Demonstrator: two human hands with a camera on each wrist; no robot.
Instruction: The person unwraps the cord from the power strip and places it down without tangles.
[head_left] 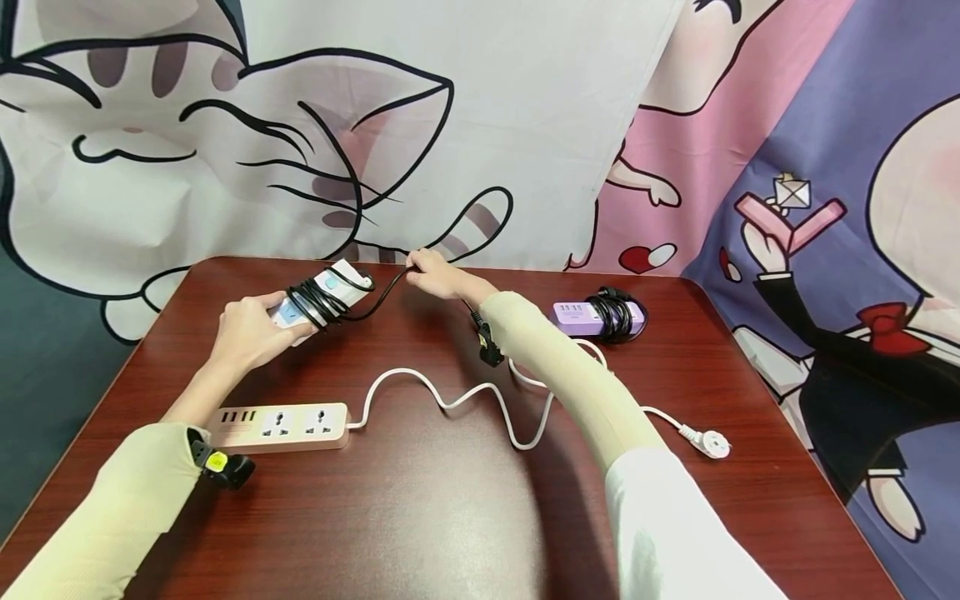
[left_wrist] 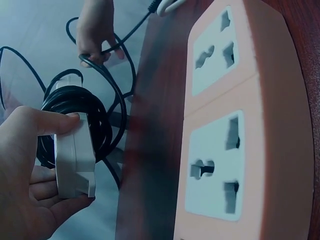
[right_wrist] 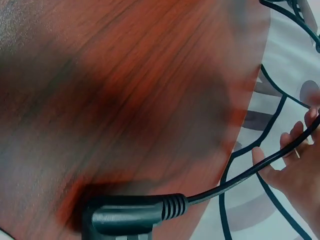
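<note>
At the far left of the table, my left hand (head_left: 247, 335) grips one end of a white power strip (head_left: 347, 283). The strip is tilted, and a black cord (left_wrist: 75, 102) is wound round its middle in several loops. A loose stretch of that cord runs over to my right hand (head_left: 437, 275), which holds it near the table's back edge. From the right hand the cord's black plug (right_wrist: 122, 215) hangs by the forearm, over the tabletop. In the left wrist view, thumb and fingers lie on opposite sides of the white strip.
A pale pink power strip (head_left: 281, 427) lies near the left forearm. Its white cord (head_left: 446, 406) snakes right, passing under the right arm to a white plug (head_left: 708, 442). Back right sits a purple power strip (head_left: 576, 317) with black cord coiled round it. A printed curtain (head_left: 525, 100) hangs behind the table.
</note>
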